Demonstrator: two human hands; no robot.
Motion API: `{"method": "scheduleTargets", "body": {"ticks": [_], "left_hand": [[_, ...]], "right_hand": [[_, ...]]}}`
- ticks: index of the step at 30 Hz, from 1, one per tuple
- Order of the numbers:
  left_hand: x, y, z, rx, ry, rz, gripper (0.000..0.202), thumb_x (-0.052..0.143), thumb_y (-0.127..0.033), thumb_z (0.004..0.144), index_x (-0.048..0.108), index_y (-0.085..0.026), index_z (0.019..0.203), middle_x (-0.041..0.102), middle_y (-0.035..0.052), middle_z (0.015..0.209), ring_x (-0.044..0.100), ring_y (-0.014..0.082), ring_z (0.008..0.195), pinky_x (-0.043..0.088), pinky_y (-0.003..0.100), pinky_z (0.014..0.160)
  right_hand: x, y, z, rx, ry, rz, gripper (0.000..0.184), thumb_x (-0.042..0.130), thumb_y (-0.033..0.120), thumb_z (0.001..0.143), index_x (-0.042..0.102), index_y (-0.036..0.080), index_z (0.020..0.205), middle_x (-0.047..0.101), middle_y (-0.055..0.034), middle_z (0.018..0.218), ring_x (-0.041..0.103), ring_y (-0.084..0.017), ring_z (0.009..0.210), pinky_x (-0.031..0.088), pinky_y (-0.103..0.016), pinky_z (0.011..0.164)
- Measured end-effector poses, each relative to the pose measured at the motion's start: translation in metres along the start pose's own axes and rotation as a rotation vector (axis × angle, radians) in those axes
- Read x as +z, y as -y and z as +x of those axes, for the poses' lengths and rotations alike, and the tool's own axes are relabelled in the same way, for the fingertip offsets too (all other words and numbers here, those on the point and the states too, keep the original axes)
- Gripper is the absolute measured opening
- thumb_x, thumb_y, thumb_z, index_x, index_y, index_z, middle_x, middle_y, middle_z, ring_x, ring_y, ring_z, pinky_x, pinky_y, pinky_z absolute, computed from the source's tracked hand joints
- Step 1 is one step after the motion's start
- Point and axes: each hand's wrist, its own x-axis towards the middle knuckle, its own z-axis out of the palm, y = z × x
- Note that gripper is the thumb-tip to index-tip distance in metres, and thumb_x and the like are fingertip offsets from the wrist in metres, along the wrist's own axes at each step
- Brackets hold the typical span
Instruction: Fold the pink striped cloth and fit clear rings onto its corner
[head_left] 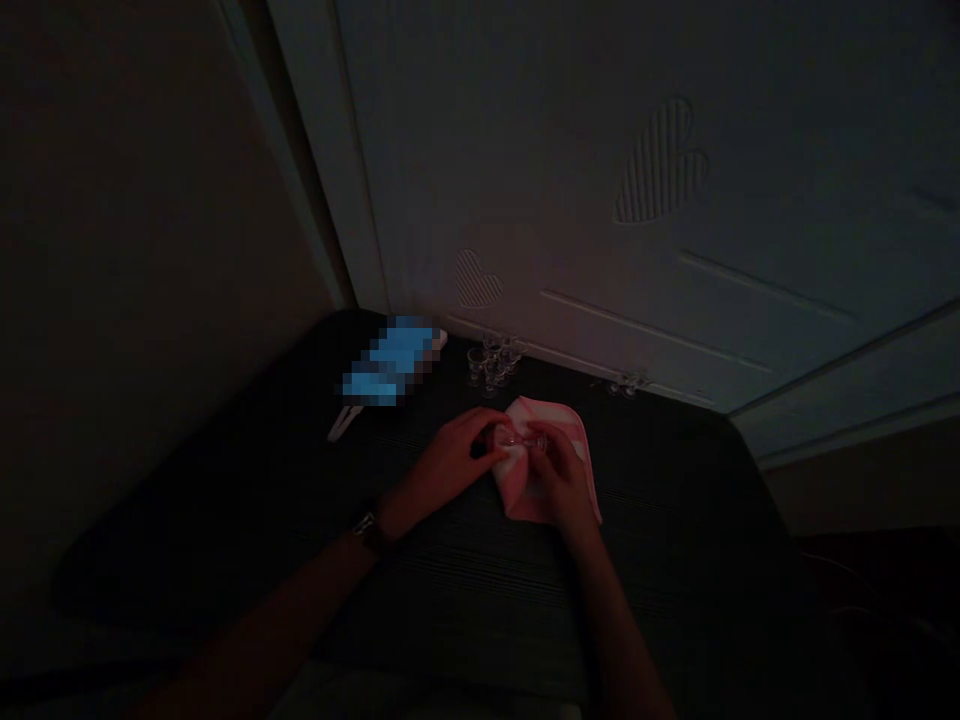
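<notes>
A small stemmed glass (516, 438) lies sideways between my two hands, over a pink and white cloth (532, 495). My left hand (469, 445) is closed around the bowl end of the glass, its fingers also against the cloth's left edge. At the other end, near the foot, my right hand (559, 468) pinches the glass with thumb and fingers. The cloth spreads beneath and behind my right hand. Dim light hides the finer detail of the fingertips.
Several small stemmed glasses (493, 362) stand grouped at the back of the dark table (465, 600). More small glassware (626, 384) sits farther right, by the white panel (525, 180) with heart reliefs. A lit device with a blurred screen (394, 362) lies at the back left.
</notes>
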Motion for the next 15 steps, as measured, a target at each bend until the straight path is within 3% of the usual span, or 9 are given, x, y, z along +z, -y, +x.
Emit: {"method": "scheduleTargets", "body": {"ticks": [3,8,15], "left_hand": [[-0.002,-0.002,0.000,-0.024,-0.055,-0.029,0.033,0.062,-0.026,0.073,0.054,-0.022,0.105,0.060,-0.0001,0.099,0.057,0.0140,0.083,0.046,0.027,0.076],[-0.006,-0.002,0.002,-0.031,-0.106,-0.057,0.026,0.054,-0.013,0.075,0.057,-0.021,0.099,0.062,0.0004,0.099,0.057,0.0152,0.093,0.045,0.029,0.084],[-0.005,0.001,0.001,-0.061,-0.111,-0.082,0.030,0.052,-0.009,0.073,0.058,-0.021,0.100,0.062,0.0002,0.097,0.058,0.0138,0.089,0.047,0.027,0.081]], "right_hand": [[0.001,0.001,0.001,0.004,-0.029,-0.009,0.027,0.051,0.029,0.081,0.053,0.024,0.108,0.058,-0.0028,0.106,0.054,-0.018,0.094,0.042,-0.031,0.082],[0.001,0.008,0.001,0.020,-0.051,-0.047,0.016,0.048,0.031,0.083,0.058,0.020,0.087,0.059,-0.0010,0.089,0.055,-0.016,0.084,0.041,-0.027,0.076],[0.002,0.008,-0.001,0.049,-0.049,-0.016,0.016,0.049,0.033,0.082,0.058,0.020,0.083,0.060,-0.0004,0.083,0.055,-0.016,0.080,0.041,-0.027,0.073]]}}
